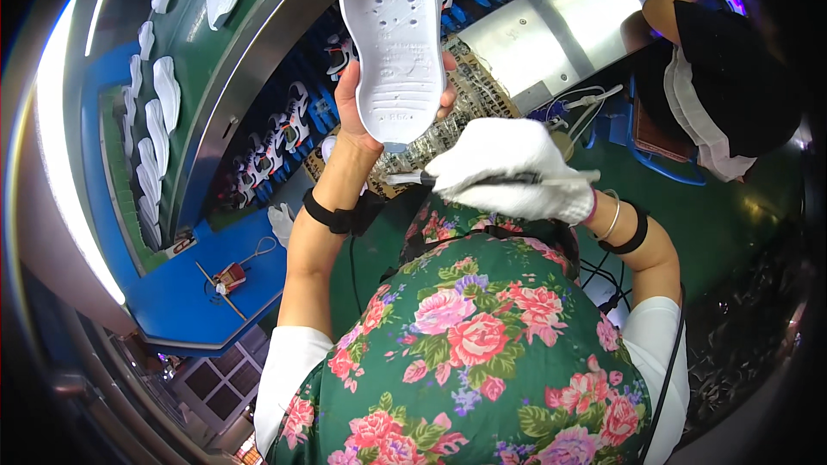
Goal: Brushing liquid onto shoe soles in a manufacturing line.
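A white shoe sole (401, 52), with small holes near its far end and ridges at its heel, is held upright in my bare left hand (350, 108). The thumb lies along its left edge and fingertips curl round the right edge; the rest of the fingers are behind it. My right hand (508, 168), in a white knitted glove, is closed round a slim brush (424, 178). The brush head points left, below the heel end of the sole and apart from it. Under both hands is a tape-covered brown surface (491, 95).
White soles (165, 93) line a green belt (207, 60) on the left. Shoe uppers (295, 116) stand on a lower blue rack beside it. A small red container (231, 277) sits on the blue table. A metal panel (551, 26) lies ahead; another person (732, 77) is at right.
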The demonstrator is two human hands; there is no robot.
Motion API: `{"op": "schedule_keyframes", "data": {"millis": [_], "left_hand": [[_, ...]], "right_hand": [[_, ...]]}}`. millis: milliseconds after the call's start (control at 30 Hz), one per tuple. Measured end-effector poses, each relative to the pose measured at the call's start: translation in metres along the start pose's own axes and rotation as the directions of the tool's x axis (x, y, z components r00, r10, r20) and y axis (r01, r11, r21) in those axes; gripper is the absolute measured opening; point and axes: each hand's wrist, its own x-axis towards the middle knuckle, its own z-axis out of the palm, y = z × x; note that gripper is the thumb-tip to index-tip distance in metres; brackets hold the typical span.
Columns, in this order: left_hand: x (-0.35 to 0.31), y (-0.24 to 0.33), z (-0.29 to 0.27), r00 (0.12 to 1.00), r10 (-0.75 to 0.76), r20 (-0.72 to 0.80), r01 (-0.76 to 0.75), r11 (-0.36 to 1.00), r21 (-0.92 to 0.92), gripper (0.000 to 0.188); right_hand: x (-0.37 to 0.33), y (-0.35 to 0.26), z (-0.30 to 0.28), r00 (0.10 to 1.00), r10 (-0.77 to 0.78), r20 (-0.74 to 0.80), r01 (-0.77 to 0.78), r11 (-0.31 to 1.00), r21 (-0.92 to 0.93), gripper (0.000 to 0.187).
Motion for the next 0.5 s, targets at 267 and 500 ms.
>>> {"op": "schedule_keyframes", "data": {"millis": [267, 500], "left_hand": [[0.002, 0.017, 0.009, 0.985, -0.095, -0.143, 0.113, 0.986, 0.121, 0.088], [0.007, 0.016, 0.003, 0.996, -0.070, -0.063, 0.075, 0.993, 0.091, 0.088]], "right_hand": [[0.004, 0.007, -0.008, 0.962, -0.264, 0.063, 0.267, 0.872, -0.410, 0.031], [0.007, 0.000, -0.006, 0.995, 0.079, -0.063, -0.068, 0.986, 0.153, 0.019]]}}
